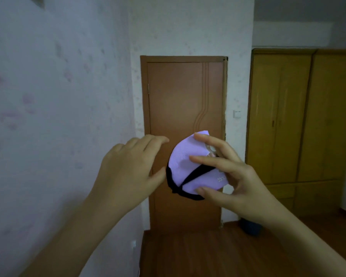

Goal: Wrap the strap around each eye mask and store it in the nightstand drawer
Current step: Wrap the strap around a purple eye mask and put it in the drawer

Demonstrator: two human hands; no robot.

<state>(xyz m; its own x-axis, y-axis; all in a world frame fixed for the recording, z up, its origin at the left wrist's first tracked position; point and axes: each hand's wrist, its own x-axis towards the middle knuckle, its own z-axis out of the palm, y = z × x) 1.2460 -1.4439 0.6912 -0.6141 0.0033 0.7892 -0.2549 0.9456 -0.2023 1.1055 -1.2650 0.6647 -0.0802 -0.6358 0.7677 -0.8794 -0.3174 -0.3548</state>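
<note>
Wall (58, 116), pale with faint pink marks, fills the left side. Wardrobe (300, 116), yellow wood, doors closed, stands at right. Door (178, 100), brown, closed, sits centre, above a wood floor (208, 252). Switch (237, 114) is on the wall just right of the door frame.

Left hand (128, 166) is raised beside the mask, fingers loosely spread, gripping nothing; its thumb is near the mask's left edge.

Right hand (228, 172) holds the mask (186, 166), lilac and folded, in mid-air before the door, fingers pinched over its face and lower edge.

Strap (194, 173), black, crosses the mask diagonally and loops around its lower left edge.
</note>
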